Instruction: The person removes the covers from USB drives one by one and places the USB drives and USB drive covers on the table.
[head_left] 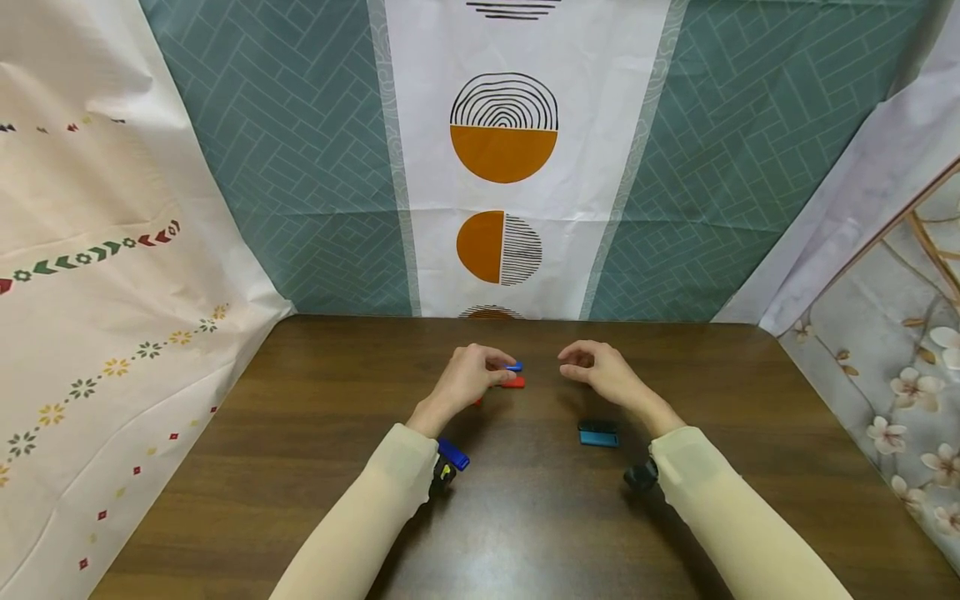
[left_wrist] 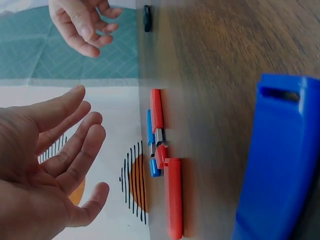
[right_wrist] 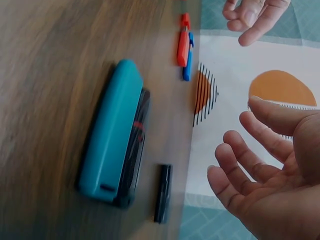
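My left hand [head_left: 467,373] hovers over the table at the back, its fingers loosely bent around nothing. Just past its fingertips in the head view lie a red USB stick [head_left: 514,382] and a blue USB stick [head_left: 515,366]; their metal ends show in the left wrist view. A longer red piece [left_wrist: 173,200] lies nearer that wrist. My right hand [head_left: 606,372] is also raised, palm facing the left one, fingers relaxed and apart. Below it lie a teal stick-shaped piece [right_wrist: 112,135], a black one [right_wrist: 135,150] alongside and a small black piece [right_wrist: 163,192] beyond.
A larger-looking blue piece [head_left: 453,454] with a slot in its end lies beside my left wrist. Dark wrist devices [head_left: 641,475] sit under both sleeves. The brown wooden table [head_left: 525,533] ends at a patterned curtain [head_left: 337,167] behind, with more cloth at both sides.
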